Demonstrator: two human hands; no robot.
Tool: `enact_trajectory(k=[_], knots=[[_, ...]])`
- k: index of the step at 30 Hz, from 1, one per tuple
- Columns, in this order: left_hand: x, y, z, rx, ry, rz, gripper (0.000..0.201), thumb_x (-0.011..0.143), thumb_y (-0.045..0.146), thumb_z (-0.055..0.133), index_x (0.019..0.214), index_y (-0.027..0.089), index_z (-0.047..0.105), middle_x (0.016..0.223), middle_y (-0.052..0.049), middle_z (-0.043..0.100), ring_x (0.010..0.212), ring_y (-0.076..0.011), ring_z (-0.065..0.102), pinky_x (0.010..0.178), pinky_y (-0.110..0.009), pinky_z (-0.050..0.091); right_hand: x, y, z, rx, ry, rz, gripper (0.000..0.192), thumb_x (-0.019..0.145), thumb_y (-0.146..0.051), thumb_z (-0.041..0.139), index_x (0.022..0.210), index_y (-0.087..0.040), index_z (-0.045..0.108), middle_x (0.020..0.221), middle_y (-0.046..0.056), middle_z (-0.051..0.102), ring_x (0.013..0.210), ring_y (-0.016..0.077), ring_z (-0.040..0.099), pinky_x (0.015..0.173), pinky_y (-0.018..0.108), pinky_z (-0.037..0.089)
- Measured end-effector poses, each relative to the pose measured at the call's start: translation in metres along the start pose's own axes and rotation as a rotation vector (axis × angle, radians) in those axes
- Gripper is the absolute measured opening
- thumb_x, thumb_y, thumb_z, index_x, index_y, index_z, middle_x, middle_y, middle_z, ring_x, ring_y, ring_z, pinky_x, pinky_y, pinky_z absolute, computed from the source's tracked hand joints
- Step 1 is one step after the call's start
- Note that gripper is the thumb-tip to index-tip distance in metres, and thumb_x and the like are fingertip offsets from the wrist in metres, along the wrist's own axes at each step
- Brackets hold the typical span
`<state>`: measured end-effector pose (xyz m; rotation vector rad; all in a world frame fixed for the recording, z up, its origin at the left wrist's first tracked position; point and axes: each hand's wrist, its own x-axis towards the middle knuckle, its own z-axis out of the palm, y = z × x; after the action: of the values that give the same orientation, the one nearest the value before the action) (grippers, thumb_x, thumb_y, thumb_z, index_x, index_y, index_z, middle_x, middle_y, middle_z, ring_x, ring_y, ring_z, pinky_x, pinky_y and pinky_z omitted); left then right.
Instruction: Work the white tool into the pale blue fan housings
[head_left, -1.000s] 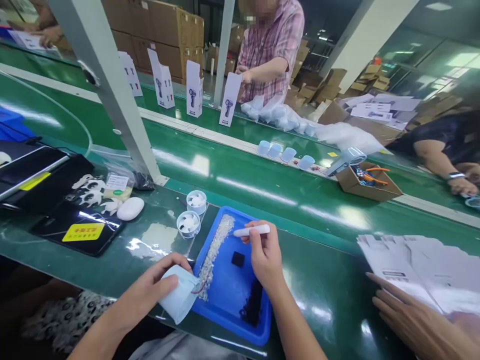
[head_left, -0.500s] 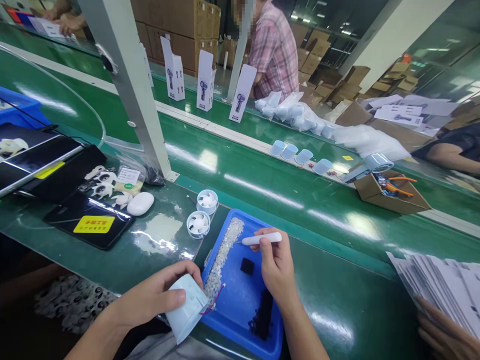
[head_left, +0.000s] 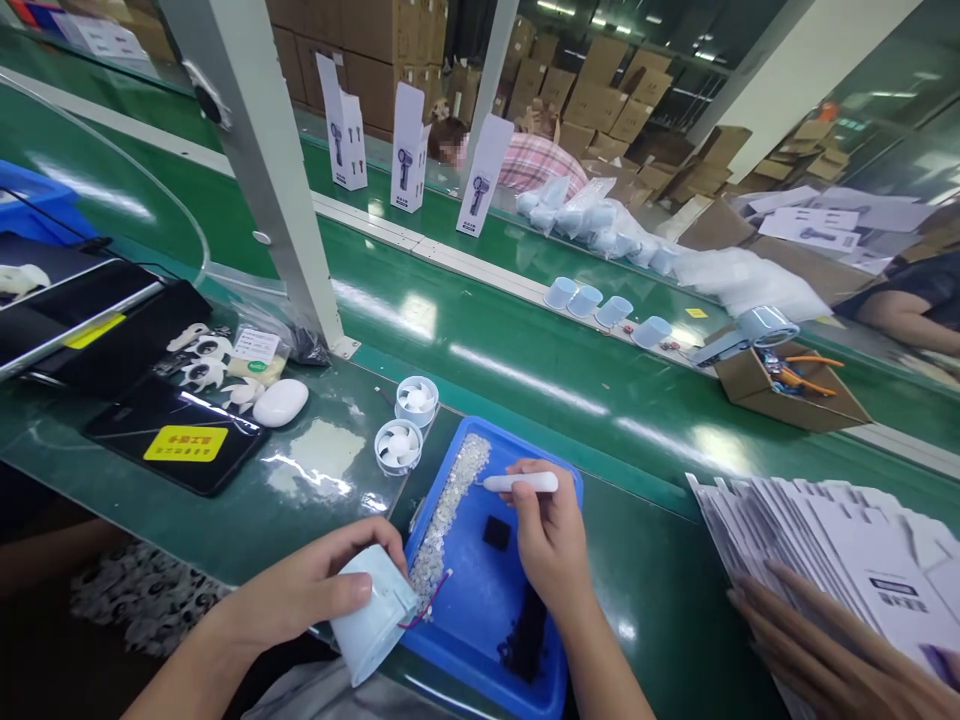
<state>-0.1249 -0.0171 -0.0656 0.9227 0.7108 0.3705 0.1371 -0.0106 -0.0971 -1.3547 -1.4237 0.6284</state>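
My left hand (head_left: 330, 580) is closed around a light blue cup-shaped plastic housing (head_left: 371, 618), tilted over the near left edge of the blue tray (head_left: 559, 690). A thin dark red wire (head_left: 433, 600) comes out of the housing. In my right hand (head_left: 551, 530) is a white pen-shaped tool (head_left: 521, 483) with a thin tip. That tip is at a strip of small translucent pieces (head_left: 450, 500) along the tray's left side; whether it touches one I cannot tell. Also in the tray are a black square block (head_left: 496, 532) and a heap of small black parts (head_left: 525, 640).
Two light blue fan rings (head_left: 398, 446) stand left of the tray, near a black tablet (head_left: 176, 440) and a white oval case (head_left: 280, 403). Another person's hand (head_left: 832, 640) rests on flat white cartons (head_left: 840, 570) at right. Light blue cups (head_left: 615, 311) line the far ledge.
The flat cartons and the other person's hand at right have moved left, further into view. The person in the checked shirt has bent down. My hands have hardly moved.
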Motion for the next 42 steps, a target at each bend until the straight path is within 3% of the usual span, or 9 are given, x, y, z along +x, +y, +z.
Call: enact_trajectory(k=[9,14,20,22,25,28,36,42], knots=[[0.000,0.002,0.001,-0.010,-0.002,0.004,0.048,0.074,0.057,0.066,0.100,0.019,0.055,0.089,-0.004,0.061,0.072,-0.0148,0.052,0.061,-0.024,0.034,0.004,-0.008,0.001,0.035,0.062,-0.029,0.013,0.095,-0.032,0.048,0.100,-0.021,0.051,0.093,0.004,0.060,0.065,0.0130,0.062,0.059,0.031,0.055],[0.000,0.001,0.001,-0.018,0.002,-0.008,0.049,0.073,0.057,0.066,0.101,0.018,0.055,0.092,-0.006,0.063,0.075,-0.0164,0.055,0.062,-0.025,0.035,0.003,-0.004,0.002,0.027,0.023,-0.021,0.010,0.095,-0.029,0.047,0.101,-0.022,0.051,0.093,0.003,0.060,0.068,0.0123,0.062,0.061,0.029,0.055],[0.000,-0.001,0.002,-0.048,-0.009,-0.005,0.048,0.071,0.055,0.070,0.099,0.019,0.056,0.088,-0.003,0.061,0.072,-0.0138,0.053,0.062,-0.023,0.036,0.002,-0.008,-0.007,-0.145,-0.069,-0.045,0.009,0.092,-0.030,0.054,0.097,-0.022,0.053,0.087,0.002,0.062,0.073,0.0153,0.062,0.064,0.030,0.051],[0.000,-0.003,0.004,-0.068,-0.020,-0.003,0.048,0.069,0.054,0.072,0.098,0.020,0.055,0.088,-0.002,0.061,0.072,-0.0132,0.052,0.062,-0.023,0.036,0.004,-0.012,-0.014,-0.183,0.014,-0.020,0.009,0.091,-0.030,0.055,0.096,-0.022,0.054,0.084,0.001,0.061,0.068,0.0140,0.060,0.062,0.030,0.049],[0.001,-0.007,0.008,-0.092,-0.038,-0.017,0.049,0.069,0.055,0.072,0.099,0.021,0.055,0.087,-0.002,0.061,0.072,-0.0135,0.052,0.061,-0.023,0.036,0.004,-0.012,-0.024,-0.116,0.250,-0.038,0.009,0.092,-0.030,0.053,0.096,-0.022,0.051,0.086,0.000,0.057,0.070,0.0136,0.058,0.065,0.031,0.049],[0.001,-0.008,0.010,-0.090,-0.043,-0.021,0.048,0.070,0.056,0.070,0.098,0.021,0.055,0.084,-0.001,0.060,0.069,-0.0126,0.051,0.060,-0.023,0.036,0.002,-0.007,-0.031,-0.050,0.356,-0.076,0.009,0.092,-0.029,0.052,0.097,-0.022,0.049,0.087,0.000,0.054,0.070,0.0125,0.056,0.064,0.030,0.048],[0.001,-0.007,0.003,-0.094,-0.036,-0.001,0.043,0.074,0.054,0.067,0.099,0.021,0.056,0.091,-0.004,0.064,0.077,-0.0176,0.056,0.065,-0.026,0.039,0.001,0.004,-0.028,-0.054,0.436,0.029,0.015,0.094,-0.036,0.049,0.098,-0.021,0.048,0.088,-0.001,0.053,0.063,0.0094,0.054,0.060,0.027,0.047],[-0.001,-0.010,0.000,-0.071,0.028,-0.028,0.044,0.074,0.056,0.065,0.100,0.022,0.055,0.088,-0.004,0.060,0.072,-0.0169,0.054,0.061,-0.026,0.039,0.001,0.006,-0.030,-0.089,0.401,0.091,0.020,0.093,-0.041,0.049,0.096,-0.021,0.049,0.088,0.000,0.055,0.063,0.0096,0.054,0.062,0.027,0.047]])
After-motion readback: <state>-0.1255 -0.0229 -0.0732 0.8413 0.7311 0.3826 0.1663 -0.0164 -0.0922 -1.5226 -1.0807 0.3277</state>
